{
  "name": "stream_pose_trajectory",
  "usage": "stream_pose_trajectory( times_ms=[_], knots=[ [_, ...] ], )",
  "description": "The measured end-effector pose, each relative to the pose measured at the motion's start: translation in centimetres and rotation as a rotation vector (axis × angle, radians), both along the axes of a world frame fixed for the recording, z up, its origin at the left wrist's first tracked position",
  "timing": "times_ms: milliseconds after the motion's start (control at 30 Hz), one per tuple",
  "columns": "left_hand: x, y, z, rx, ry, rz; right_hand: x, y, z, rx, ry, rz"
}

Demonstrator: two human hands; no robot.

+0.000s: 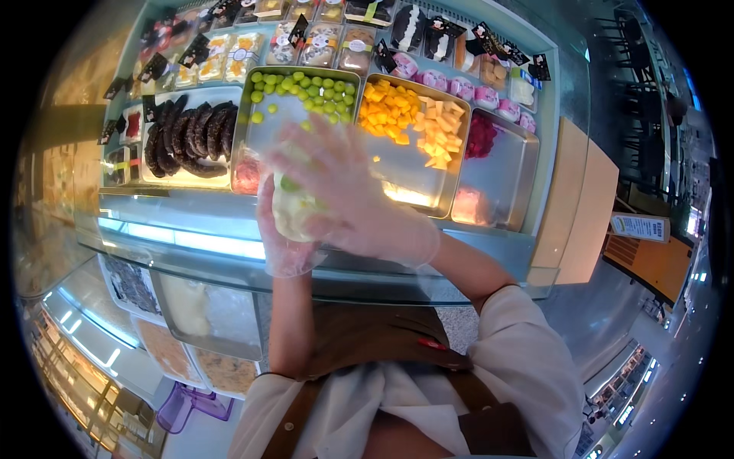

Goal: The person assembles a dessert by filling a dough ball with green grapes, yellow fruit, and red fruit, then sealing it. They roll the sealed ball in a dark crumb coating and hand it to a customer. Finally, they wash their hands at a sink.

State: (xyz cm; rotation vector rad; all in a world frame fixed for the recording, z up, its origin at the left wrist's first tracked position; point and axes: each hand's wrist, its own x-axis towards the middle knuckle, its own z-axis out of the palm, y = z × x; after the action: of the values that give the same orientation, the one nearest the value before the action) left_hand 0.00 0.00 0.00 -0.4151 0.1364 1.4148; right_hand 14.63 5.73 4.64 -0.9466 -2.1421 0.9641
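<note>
My left hand (281, 252), in a clear plastic glove, is closed from below around a pale, cream-coloured soft lump (294, 218) with green showing on its upper side. I cannot make out exactly what kind of food it is. Over its top lies my right hand (355, 187), also gloved, with fingers spread and slightly blurred; its thumb side touches the lump. Just beyond both hands is a metal tray (267, 138) with green grapes (317, 93) along its far side. Part of that tray is hidden by my right hand.
Another tray holds yellow cubes (386, 111) and pale orange cubes (440, 126); dark red pieces (480, 136) lie farther right. Dark curved pastries (195, 138) fill the left tray. Packaged desserts (321, 46) line the back. A glass counter edge (206, 268) runs before me, with lower trays (229, 306) at left.
</note>
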Motion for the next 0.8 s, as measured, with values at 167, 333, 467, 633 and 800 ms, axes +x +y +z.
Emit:
stream_pose_trajectory(
  times_ms=[167,333,467,633,800],
  knots=[
    [3.6,0.3,-0.5,0.043,0.303,-0.086,11.4,3.4,-9.9,-0.507,0.692,-0.775],
    [3.9,0.7,-1.6,-0.127,0.329,-0.017,14.1,2.3,-33.8,-0.359,-0.204,-0.981],
    [4.5,-0.1,-2.2,-0.324,0.509,-0.044,10.1,3.9,-34.3,-0.128,-0.378,-0.977],
    [5.7,0.0,-1.9,-0.336,0.493,-0.027,8.5,7.6,-32.7,-0.111,-0.344,-0.982],
    [6.0,0.0,-2.8,-0.243,0.429,-0.079,9.1,9.3,-34.9,0.256,-0.46,-0.896]
  ],
)
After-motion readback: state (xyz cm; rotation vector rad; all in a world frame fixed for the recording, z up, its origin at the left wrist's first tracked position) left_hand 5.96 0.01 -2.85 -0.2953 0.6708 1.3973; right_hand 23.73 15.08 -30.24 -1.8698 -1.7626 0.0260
